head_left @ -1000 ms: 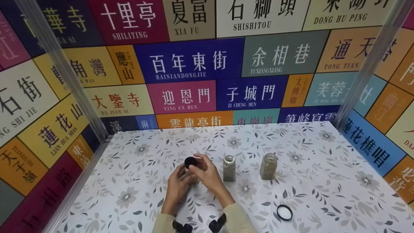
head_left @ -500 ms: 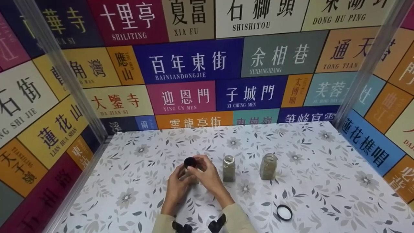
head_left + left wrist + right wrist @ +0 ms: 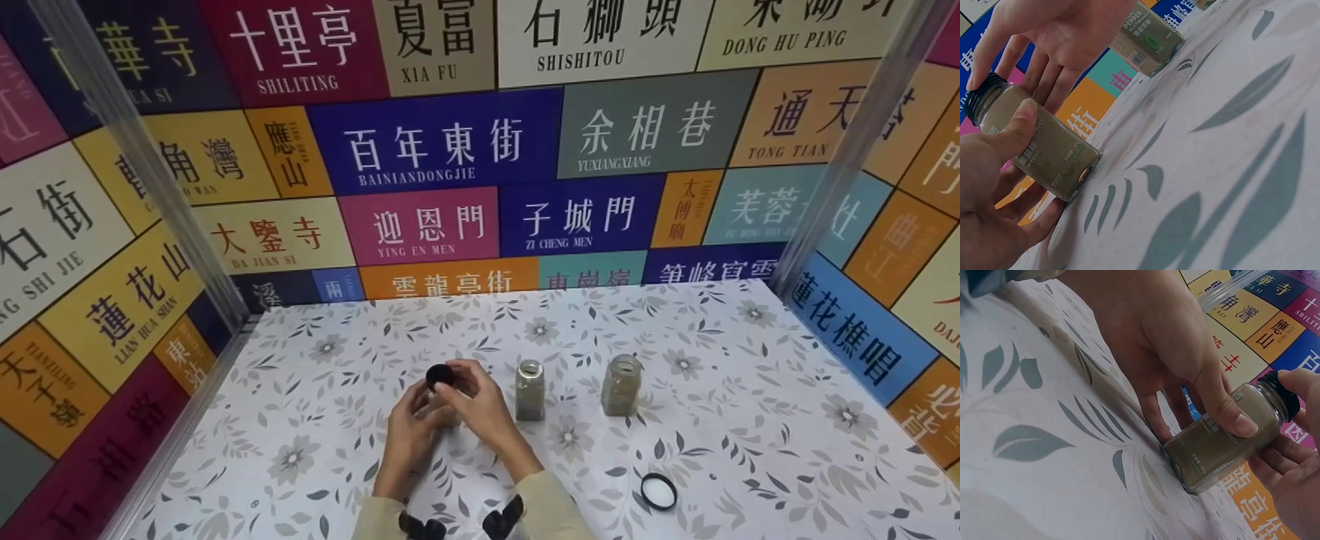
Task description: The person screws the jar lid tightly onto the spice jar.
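Note:
A square glass jar of greenish-brown powder stands on the table, its black cap on the mouth. My left hand grips the jar body, thumb across the label in the left wrist view. From the other side my right hand pinches the cap, its thumb and fingers at the rim. To the right stands a second powder jar with an uncovered mouth; its label reads "PEPPER" in the left wrist view. Farther right is a third uncapped jar.
A round black-rimmed lid with a white inside lies at the front right of the table. The floral-patterned tabletop meets panels of coloured place-name signs. Clear corner strips run up both sides.
The head view has shifted very slightly. Both hands keep their places on the jar and cap, with no clear movement; the other jars and the lid stay put.

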`<state>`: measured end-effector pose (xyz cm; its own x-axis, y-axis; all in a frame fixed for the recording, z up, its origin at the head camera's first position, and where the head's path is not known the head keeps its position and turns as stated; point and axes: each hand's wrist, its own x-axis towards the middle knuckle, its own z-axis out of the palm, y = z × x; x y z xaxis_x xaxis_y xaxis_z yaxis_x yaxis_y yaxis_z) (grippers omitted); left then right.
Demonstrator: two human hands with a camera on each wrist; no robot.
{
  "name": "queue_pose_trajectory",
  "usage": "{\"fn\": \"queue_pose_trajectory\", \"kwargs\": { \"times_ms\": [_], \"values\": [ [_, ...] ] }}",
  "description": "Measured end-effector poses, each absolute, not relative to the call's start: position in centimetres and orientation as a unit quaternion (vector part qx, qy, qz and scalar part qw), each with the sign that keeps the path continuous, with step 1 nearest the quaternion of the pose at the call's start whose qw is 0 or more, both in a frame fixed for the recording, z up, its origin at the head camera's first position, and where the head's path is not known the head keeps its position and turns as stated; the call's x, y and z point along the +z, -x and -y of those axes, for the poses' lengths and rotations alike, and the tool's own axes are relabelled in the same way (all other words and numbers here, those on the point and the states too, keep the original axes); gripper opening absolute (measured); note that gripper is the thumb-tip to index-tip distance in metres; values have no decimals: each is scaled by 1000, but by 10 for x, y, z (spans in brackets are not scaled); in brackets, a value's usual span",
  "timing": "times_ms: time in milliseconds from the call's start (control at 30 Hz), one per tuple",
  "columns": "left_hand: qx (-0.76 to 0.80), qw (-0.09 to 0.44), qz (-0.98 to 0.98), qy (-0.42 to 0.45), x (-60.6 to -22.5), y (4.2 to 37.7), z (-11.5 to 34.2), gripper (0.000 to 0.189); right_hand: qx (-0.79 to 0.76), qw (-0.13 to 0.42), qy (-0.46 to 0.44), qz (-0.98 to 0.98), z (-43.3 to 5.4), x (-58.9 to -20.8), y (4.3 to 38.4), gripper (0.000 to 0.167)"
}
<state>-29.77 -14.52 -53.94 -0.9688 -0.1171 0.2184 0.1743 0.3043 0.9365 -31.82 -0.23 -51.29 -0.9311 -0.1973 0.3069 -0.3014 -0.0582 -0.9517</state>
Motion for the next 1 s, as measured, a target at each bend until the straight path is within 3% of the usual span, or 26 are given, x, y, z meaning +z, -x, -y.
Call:
{"fn": "queue_pose_trajectory", "kwargs": {
  "times_ms": [1000],
  "values": [
    [-585, 115, 803, 9, -540, 299, 145, 65, 713, 37, -170, 679, 2, -511, 317, 39]
  ]
}}
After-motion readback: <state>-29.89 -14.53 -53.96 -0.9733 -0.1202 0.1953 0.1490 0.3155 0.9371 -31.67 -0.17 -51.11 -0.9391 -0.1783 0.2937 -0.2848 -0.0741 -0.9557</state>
